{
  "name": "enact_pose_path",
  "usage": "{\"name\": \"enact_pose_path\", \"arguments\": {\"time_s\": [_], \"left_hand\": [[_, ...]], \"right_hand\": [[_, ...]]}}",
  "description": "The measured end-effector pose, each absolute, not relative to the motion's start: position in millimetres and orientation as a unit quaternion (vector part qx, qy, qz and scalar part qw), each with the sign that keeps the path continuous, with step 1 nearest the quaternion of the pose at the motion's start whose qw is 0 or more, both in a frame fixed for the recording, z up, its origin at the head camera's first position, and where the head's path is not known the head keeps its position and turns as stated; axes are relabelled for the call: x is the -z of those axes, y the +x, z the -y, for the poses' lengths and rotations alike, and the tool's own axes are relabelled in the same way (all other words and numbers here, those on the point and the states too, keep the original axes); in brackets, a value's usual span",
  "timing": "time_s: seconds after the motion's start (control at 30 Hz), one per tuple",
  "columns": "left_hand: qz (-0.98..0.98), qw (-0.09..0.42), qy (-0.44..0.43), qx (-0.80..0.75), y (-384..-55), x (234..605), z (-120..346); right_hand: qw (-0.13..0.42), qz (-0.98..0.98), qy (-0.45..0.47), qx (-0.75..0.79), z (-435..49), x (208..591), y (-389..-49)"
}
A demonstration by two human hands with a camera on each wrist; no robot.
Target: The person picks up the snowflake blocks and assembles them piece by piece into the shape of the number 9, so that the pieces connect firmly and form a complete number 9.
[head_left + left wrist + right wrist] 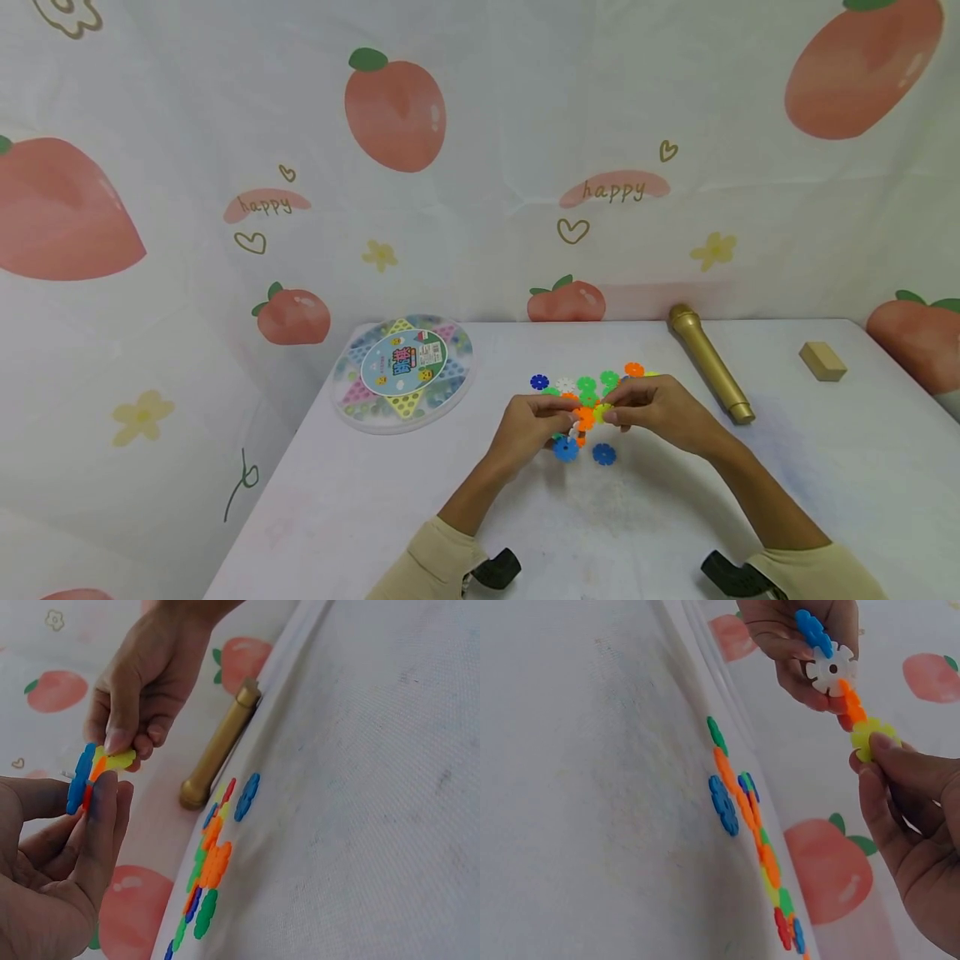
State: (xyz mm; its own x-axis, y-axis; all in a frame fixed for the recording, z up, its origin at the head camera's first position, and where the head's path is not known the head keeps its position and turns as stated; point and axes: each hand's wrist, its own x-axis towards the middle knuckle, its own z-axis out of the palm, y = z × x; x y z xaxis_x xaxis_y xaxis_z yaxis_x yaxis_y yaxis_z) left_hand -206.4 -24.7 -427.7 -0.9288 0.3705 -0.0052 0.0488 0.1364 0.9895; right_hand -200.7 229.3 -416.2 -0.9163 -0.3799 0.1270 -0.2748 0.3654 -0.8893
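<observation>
Both hands are raised over the table around a small chain of joined plastic snowflake discs. The chain has a blue disc (814, 631), a white disc (831, 682), an orange disc (852, 703) and a yellow disc (864, 735). My left hand (528, 429) grips the blue, white and orange end between thumb and fingers. With thumb and forefinger, my right hand (667, 412) pinches the yellow disc, which meets the edge of the orange one. A loose blue disc (603, 454) lies on the table just in front of the hands.
Behind the hands, several loose snowflake discs (587, 383) lie scattered. A round board-game case (405, 362) sits at the back left. To the right are a gold microphone-shaped tube (708, 362) and a small wooden block (822, 361). A fruit-print cloth (480, 208) hangs behind the table.
</observation>
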Motion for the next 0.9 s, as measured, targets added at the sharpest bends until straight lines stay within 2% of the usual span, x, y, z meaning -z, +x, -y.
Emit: {"name": "enact_pose_path", "arguments": {"time_s": [0.23,0.63,0.9], "left_hand": [[-0.749,0.128,0.136,-0.636,-204.7,426.5,24.0],[-0.736,0.116,0.119,-0.657,-204.0,428.0,20.6],[-0.727,0.127,0.093,-0.668,-203.5,428.5,16.8]], "right_hand": [[0.058,-0.823,-0.193,0.531,-227.3,418.0,-200.6],[0.02,-0.822,-0.199,0.534,-221.2,421.0,-197.5],[0.015,-0.817,-0.204,0.54,-219.5,421.5,-196.7]]}}
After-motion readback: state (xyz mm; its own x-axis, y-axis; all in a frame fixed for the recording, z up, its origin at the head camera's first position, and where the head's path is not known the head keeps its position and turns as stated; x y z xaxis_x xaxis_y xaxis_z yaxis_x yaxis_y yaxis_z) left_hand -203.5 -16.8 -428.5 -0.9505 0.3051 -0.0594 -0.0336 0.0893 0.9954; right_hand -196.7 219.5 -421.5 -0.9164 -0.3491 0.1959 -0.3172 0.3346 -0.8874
